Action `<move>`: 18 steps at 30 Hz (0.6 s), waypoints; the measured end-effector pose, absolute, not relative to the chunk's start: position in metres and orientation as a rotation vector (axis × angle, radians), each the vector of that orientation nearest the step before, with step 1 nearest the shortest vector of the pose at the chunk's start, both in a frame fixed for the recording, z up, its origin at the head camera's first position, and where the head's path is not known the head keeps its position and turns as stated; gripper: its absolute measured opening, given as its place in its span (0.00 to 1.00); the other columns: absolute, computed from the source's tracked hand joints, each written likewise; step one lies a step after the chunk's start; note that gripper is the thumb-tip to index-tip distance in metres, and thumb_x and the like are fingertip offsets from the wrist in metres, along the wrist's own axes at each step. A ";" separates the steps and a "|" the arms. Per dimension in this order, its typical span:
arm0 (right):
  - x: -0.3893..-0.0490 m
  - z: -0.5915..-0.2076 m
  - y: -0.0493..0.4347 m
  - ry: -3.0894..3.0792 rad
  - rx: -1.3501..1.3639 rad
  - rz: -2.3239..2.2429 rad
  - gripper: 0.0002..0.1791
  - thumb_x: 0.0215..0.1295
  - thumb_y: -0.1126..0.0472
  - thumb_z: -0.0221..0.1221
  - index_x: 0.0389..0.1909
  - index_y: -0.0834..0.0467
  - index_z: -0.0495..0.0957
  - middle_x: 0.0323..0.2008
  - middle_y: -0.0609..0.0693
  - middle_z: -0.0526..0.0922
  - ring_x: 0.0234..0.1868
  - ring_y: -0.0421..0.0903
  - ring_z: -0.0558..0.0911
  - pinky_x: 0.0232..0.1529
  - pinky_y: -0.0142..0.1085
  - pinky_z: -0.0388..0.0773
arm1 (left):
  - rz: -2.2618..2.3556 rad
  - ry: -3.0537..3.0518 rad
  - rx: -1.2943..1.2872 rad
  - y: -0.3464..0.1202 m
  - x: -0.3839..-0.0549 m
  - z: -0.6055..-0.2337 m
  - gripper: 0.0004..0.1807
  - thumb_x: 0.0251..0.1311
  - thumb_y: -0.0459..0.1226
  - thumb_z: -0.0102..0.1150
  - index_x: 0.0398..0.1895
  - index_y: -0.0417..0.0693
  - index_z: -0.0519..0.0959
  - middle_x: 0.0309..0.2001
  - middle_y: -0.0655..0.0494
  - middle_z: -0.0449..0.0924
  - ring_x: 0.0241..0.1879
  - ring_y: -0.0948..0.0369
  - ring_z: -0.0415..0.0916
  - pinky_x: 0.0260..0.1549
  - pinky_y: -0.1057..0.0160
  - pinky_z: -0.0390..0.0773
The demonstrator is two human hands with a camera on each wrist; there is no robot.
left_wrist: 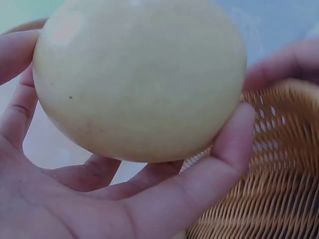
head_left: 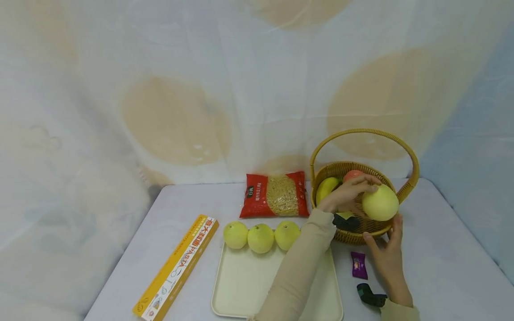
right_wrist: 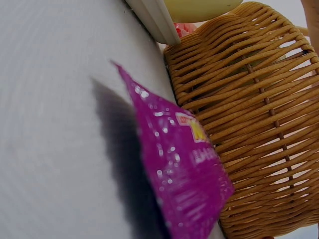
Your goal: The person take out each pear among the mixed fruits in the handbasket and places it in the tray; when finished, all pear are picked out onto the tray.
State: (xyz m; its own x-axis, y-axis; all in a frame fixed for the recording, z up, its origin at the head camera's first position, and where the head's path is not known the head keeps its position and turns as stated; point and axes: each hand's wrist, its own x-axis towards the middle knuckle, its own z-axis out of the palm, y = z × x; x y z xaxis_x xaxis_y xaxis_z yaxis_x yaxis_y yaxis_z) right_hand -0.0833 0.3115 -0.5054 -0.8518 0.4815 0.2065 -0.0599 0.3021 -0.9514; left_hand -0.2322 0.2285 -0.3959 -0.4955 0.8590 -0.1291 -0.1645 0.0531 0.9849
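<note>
My left hand (head_left: 353, 194) holds a round pale yellow fruit (head_left: 380, 203) over the right side of a wicker basket (head_left: 346, 236). In the left wrist view, thumb and fingers spread around the fruit's (left_wrist: 144, 84) lower side. Close by, my right hand (head_left: 388, 258) reaches up to the basket's front right, thumb and fingers apart, fingertips at its wall. Bananas (head_left: 327, 189) and a red fruit (head_left: 353, 174) lie inside the basket; the left arm hides part of its contents. A purple candy packet (head_left: 359, 265) lies between the right hand and the tray.
Several yellow fruits (head_left: 261, 238) line the far edge of a cream tray (head_left: 241, 285), partly covered by the left sleeve. Behind it lies a red pasta bag (head_left: 277, 195). A long yellow pasta box (head_left: 176, 267) is at left. The basket's tall handle (head_left: 363, 131) arches overhead.
</note>
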 end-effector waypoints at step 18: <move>-0.082 -0.510 0.312 -2.135 -0.320 1.455 0.53 0.66 0.72 0.55 0.77 0.48 0.28 0.77 0.55 0.35 0.76 0.49 0.43 0.75 0.48 0.47 | 1.650 1.340 0.791 0.174 -0.188 -0.394 0.18 0.72 0.32 0.40 0.62 0.37 0.61 0.58 0.63 0.68 0.44 0.63 0.72 0.27 0.57 0.82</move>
State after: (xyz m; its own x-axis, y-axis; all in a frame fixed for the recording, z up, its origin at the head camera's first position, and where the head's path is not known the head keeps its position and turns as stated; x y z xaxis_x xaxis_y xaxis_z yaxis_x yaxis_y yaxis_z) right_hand -0.0817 0.3124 -0.5101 -0.8306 0.4738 0.2925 -0.0987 0.3916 -0.9148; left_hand -0.1881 0.1736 -0.3938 -0.4422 0.8961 -0.0367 -0.2197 -0.0685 0.9732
